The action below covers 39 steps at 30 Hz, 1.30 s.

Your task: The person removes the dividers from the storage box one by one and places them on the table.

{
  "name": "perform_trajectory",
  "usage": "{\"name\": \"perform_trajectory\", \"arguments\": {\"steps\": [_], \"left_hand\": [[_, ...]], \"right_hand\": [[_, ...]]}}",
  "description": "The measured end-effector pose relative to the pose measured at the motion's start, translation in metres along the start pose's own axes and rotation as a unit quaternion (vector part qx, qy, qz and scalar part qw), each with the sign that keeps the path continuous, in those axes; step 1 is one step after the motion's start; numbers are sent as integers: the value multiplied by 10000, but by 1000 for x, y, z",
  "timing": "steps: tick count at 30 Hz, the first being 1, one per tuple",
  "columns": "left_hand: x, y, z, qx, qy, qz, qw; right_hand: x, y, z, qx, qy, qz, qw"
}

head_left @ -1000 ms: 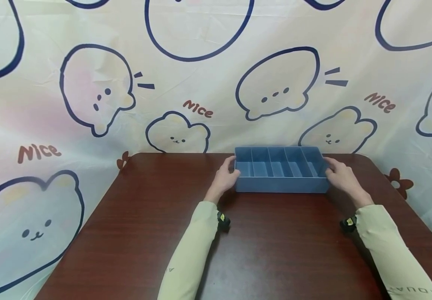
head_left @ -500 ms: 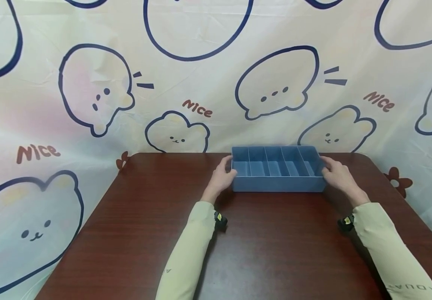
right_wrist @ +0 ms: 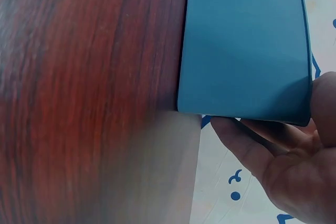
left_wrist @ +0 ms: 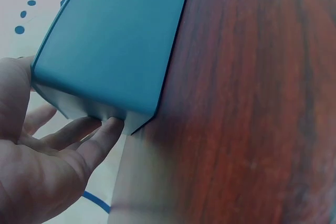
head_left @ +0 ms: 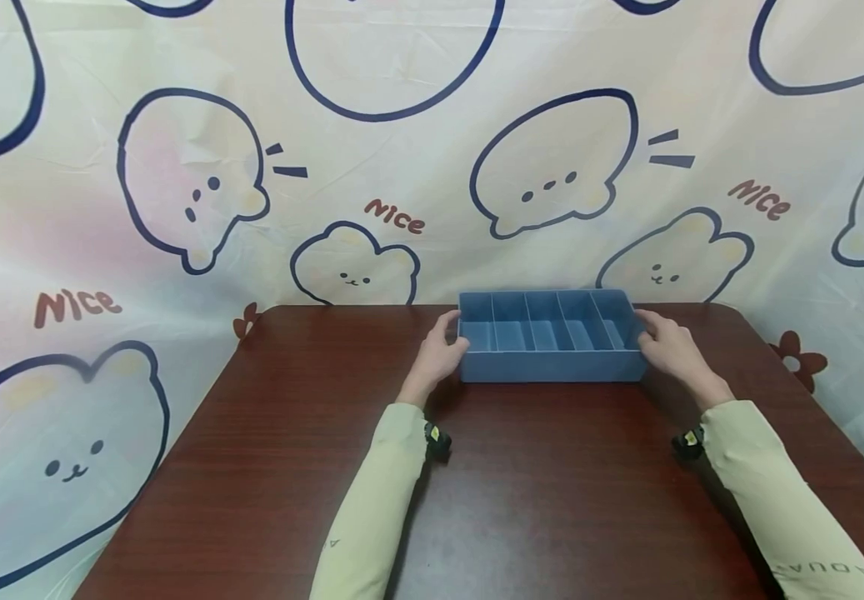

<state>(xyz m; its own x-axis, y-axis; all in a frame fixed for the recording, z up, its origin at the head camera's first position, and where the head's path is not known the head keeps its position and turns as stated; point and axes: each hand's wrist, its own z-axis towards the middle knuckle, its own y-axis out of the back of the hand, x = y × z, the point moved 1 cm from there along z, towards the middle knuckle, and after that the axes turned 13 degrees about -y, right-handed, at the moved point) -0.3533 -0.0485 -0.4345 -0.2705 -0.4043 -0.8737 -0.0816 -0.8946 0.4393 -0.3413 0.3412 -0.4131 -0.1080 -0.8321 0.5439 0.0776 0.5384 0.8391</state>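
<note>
A blue divided storage box with several compartments in a row stands at the far part of the table, its long side facing me. My left hand holds its left end. In the left wrist view, the fingertips press that end face, with the thumb near the top corner of the box. The right end is held by my right hand. Seen from the right wrist, fingers lie against the end of the box and the thumb is by its upper edge. No contents show in the compartments.
The dark brown wooden table extends toward me and to both sides. Right behind its far edge hangs a pale curtain printed with cartoon bears, and it also runs along the left and right sides.
The box has slid a little to the left, and both hands have moved along with it. Their hold on its two ends looks the same.
</note>
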Motion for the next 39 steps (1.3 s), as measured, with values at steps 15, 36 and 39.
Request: {"name": "perform_trajectory", "arguments": {"steps": [15,36,39], "left_hand": [[6,10,-3,-74,139,-30,9999],[12,22,-4,-123,122,-25,9998],[12,25,-5,-135,148,-36,9998]], "right_hand": [[11,-6,2,66,-45,77,9999],[22,-16,3,44,-129,78,9999],[25,-16,3,91,-138,93,9998]]}}
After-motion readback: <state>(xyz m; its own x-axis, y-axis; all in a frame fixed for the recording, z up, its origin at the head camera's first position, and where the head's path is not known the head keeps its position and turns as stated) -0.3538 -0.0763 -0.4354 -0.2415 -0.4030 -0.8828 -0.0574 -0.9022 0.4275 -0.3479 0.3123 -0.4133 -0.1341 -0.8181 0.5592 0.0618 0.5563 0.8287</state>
